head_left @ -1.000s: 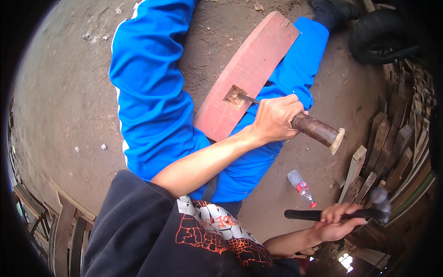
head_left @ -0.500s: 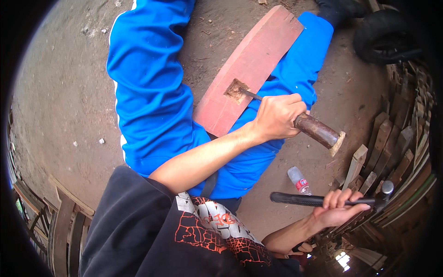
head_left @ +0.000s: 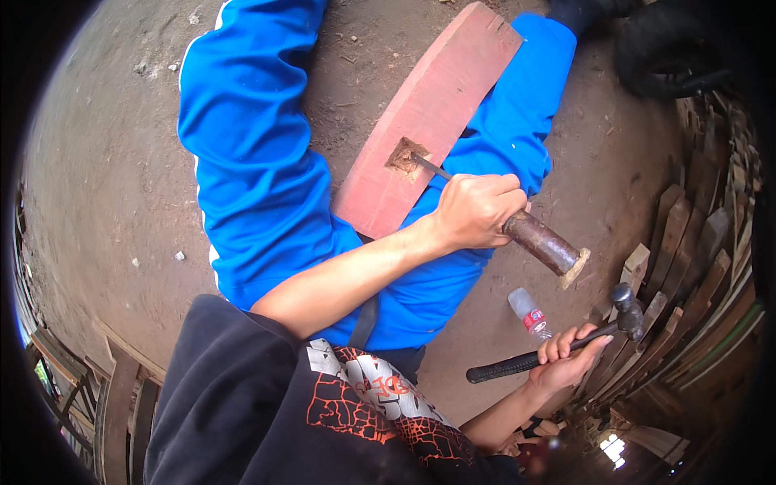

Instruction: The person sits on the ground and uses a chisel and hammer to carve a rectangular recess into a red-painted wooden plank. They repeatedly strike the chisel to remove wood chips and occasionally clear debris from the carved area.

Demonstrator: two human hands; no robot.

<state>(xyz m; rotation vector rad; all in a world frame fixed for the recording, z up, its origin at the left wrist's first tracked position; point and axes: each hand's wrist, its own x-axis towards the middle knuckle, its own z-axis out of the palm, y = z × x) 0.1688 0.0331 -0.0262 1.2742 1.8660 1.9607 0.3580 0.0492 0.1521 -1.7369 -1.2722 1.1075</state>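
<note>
A reddish wooden block [head_left: 432, 97] with a squarish hole [head_left: 402, 155] cut into its face rests slantwise against my blue-trousered leg [head_left: 529, 89]. My left hand [head_left: 478, 212] is wrapped round a chisel [head_left: 543, 242]. Its blade tip sits in the hole, and the brown handle with its frayed, pale end points down to the right. In my right hand [head_left: 566, 360], closed round the shaft, is a hammer [head_left: 501, 369] with a dark grip. The metal hammer head is raised to the lower right of the chisel's end, apart from it.
A clear plastic bottle [head_left: 529, 311] with a red label lies on the dirt floor [head_left: 105, 178] above my right hand. Stacked wooden pieces [head_left: 687, 242] line the right side. A black tyre [head_left: 667, 52] is at the upper right, and a wooden frame [head_left: 121, 404] stands lower left.
The hammer has tilted, its head moving up and left, closer to the chisel's end. The chisel remains in the hole, and the whole view has shifted slightly.
</note>
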